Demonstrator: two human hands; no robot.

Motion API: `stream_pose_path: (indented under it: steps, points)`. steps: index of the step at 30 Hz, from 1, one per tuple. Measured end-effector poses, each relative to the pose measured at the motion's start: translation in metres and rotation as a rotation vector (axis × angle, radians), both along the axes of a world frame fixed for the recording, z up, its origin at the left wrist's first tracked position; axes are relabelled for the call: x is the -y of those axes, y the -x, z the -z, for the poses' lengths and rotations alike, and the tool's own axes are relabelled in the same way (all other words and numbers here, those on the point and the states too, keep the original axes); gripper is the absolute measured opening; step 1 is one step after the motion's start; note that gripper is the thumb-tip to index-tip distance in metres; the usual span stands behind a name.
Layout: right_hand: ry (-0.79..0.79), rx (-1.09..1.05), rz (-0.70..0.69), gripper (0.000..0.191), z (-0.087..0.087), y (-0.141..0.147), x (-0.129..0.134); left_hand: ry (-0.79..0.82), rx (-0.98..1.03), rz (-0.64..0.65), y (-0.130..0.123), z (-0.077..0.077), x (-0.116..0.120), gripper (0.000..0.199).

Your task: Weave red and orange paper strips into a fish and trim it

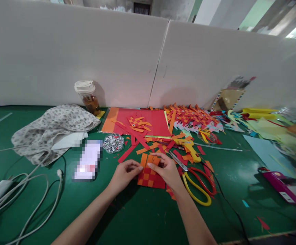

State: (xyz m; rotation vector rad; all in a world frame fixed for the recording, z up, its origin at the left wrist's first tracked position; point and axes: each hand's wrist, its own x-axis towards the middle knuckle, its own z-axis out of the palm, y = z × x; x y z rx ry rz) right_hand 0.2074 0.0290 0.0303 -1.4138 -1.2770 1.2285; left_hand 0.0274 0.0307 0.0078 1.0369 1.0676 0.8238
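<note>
- Nearest: bare green tabletop (137,221), both forearms reaching in over it.
- Left hand (123,175): thumb and fingers closed in a pinch at the left edge of a red-and-orange woven paper piece (149,178).
- Right hand (167,168): thumb pressed on the upper front of the same piece, fingers curled behind its top edge; paper clamped between.
- Woven paper piece: held between the two hands, low centre of the view; checkered in its lower left part, loose orange strips at the top.
- Right of the right hand: scissors (185,168), one handle loop red, one yellow, blades pointing up-left. White cable (60,183) coiled at far left; purple device (275,182) at far right.
- Beyond the hands: pixelated phone (88,161), round clear container (113,143) of small black-and-white pieces, yellow glue gun (190,148) among paper strips (127,153).
- Further back: patterned cloth (53,126) at left; red sheets (160,119) with a woven paper fish (137,125) on top; more red-and-orange woven pieces (188,114) clustered to their right.
- Farthest: lidded cup (89,97) of brown liquid, near a white partition (86,51).
</note>
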Motion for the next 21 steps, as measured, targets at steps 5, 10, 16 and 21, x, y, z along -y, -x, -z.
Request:
stream_pose_path:
  steps: [5, 10, 16, 21]
  points:
    - [-0.034, 0.001, -0.035, 0.038, -0.0004, 0.0018, 0.0008, -0.027, -0.021, 0.019, 0.0002, 0.0009, 0.0007, 0.030]
    - [-0.048, 0.092, -0.007, 0.037, -0.0021, 0.0014, 0.0021, -0.016, -0.017, 0.014, 0.0005, -0.0016, 0.0015, 0.029]
    - [-0.080, 0.089, -0.009, 0.036, 0.0028, 0.0008, 0.0016, -0.022, -0.052, 0.037, -0.0010, 0.0032, 0.0021, 0.031]
    - [-0.093, 0.099, -0.016, 0.035, 0.0051, 0.0001, 0.0022, -0.062, -0.071, 0.073, -0.0014, 0.0051, 0.0032, 0.031]
